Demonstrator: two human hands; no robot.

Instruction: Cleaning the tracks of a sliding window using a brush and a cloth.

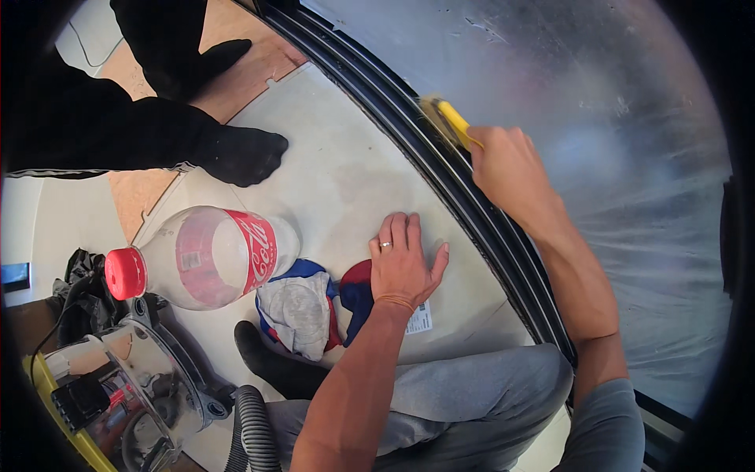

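Note:
My right hand point(507, 161) grips the yellow handle of a brush point(452, 122), its pale bristles against the black sliding-door track point(409, 118). The bristles are smeared by motion. Lower and to the left, my left hand point(403, 259) lies flat on the pale floor point(330, 169), fingers stretched out and a ring on one. Beside and partly under it is a dark blue and red cloth piece point(358, 291), with a small white label point(419, 318) near my wrist. A grey-white cloth piece with blue and red edges point(297, 307) lies just left of that.
A large clear bottle point(169, 244) with red cap and label is at left. Below it stand a clear-bodied machine point(118, 393) and a ribbed grey hose point(255, 429). Another person's black-socked foot point(248, 153) is at upper left. Cloudy sheeting point(621, 197) covers the area beyond the track.

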